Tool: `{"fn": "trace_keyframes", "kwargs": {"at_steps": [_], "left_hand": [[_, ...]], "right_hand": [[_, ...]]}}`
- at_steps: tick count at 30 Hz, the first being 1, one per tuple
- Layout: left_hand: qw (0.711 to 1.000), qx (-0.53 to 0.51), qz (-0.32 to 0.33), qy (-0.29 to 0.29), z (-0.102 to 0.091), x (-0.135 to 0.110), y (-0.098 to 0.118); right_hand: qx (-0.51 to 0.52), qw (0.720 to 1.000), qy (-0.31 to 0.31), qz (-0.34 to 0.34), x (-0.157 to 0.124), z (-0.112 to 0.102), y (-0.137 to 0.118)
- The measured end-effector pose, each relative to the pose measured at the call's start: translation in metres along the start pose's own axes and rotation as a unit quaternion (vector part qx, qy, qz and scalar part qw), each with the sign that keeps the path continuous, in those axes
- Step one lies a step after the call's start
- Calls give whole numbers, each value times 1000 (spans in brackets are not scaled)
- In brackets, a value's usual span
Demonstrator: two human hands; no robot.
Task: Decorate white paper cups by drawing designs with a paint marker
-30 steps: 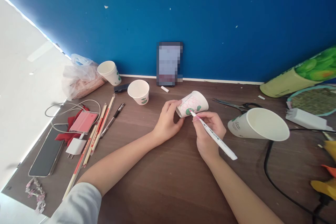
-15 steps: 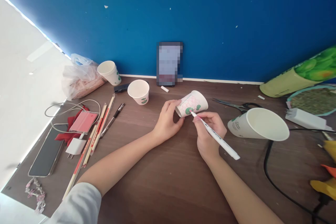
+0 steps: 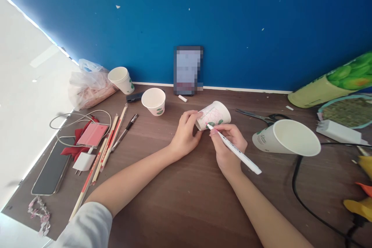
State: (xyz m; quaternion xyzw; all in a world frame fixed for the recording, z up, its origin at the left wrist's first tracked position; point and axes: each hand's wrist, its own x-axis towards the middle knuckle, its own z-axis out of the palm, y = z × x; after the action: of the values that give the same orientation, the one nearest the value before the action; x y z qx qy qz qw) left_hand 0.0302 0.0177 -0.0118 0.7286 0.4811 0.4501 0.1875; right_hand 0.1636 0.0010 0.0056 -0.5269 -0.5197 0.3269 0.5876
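Observation:
A white paper cup [image 3: 215, 113] with green leaf prints and pink pen lines lies on its side on the table. My left hand [image 3: 186, 135] grips its base end between thumb and fingers. In my right hand [image 3: 229, 147] is a white marker [image 3: 242, 157], held like a pen, with its tip at the cup's side near a green leaf. A small white marker cap [image 3: 182, 98] lies just behind. To the right of my right hand, a larger paper cup [image 3: 286, 137] lies tilted on its side; to the left stands a small paper cup [image 3: 154, 102].
A phone [image 3: 188, 70] leans on the blue wall. Scissors [image 3: 261, 117] lie behind the larger cup. On the left are stacked cups [image 3: 120, 79], a plastic bag [image 3: 90, 85], wooden chopsticks [image 3: 107, 145], a pen [image 3: 125, 132], a charger [image 3: 84, 161] and another phone [image 3: 52, 168]. A black cable [image 3: 308, 201] runs at right.
The cup has rolled slightly in my left hand, its pink lines turning. My right hand and the marker have shifted a little to the left.

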Motion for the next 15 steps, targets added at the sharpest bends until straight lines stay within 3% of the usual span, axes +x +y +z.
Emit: {"fn": "trace_keyframes", "kwargs": {"at_steps": [15], "left_hand": [[1000,-5,-5,3,0,1,1]], "right_hand": [[-3,1000,8,-9,0,1,-3]]}}
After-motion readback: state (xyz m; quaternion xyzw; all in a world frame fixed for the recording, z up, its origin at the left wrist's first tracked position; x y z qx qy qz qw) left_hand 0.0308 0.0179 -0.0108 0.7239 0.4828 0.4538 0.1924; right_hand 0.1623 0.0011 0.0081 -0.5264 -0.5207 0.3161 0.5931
